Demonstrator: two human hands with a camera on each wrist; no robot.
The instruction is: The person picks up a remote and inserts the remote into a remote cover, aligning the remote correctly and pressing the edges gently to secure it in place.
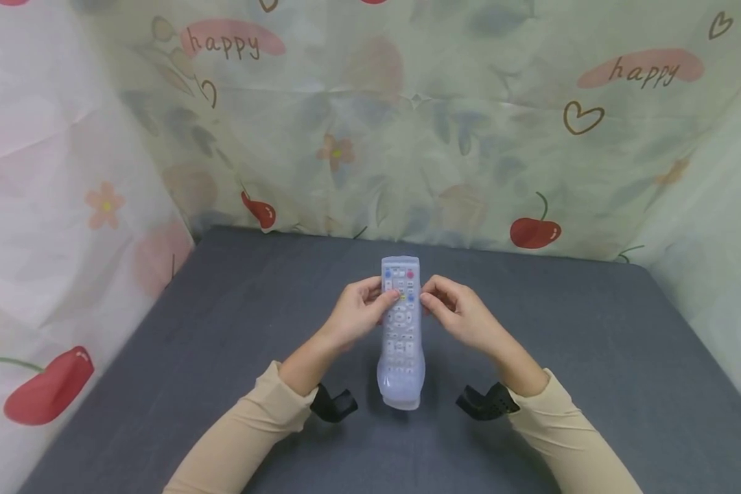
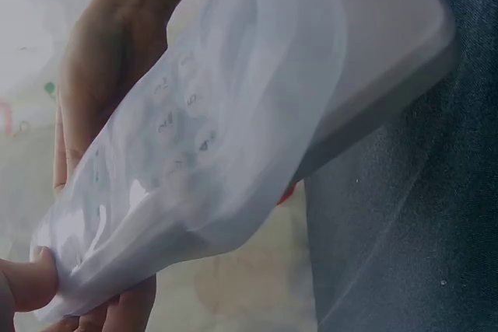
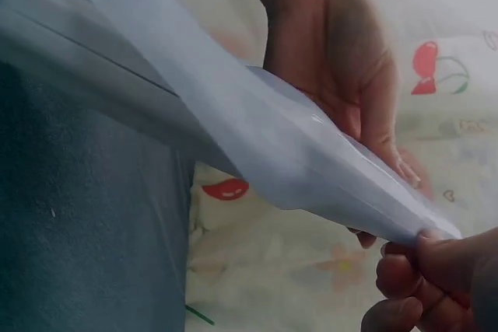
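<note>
A white remote control [image 2: 389, 29] with several buttons sits inside a translucent sleeve-like cover [image 1: 400, 357]. The remote's near end [image 1: 401, 403] sticks out past the cover's loose, flared opening, as both wrist views show. My left hand [image 1: 361, 312] grips the covered remote at its left side, thumb over the buttons and fingers behind. At the right edge, my right hand [image 1: 460, 312] pinches the cover between thumb and curled fingers. In the right wrist view the right thumb [image 3: 447, 258] presses on the narrow far part of the cover. The remote is held tilted above the table.
A dark grey cloth-covered table [image 1: 222, 384] lies under the hands. Patterned curtains [image 1: 358, 123] with cherries, hearts and flowers hang behind it and at both sides. Black straps [image 1: 488, 401] circle both wrists by the beige sleeves [image 1: 253, 425].
</note>
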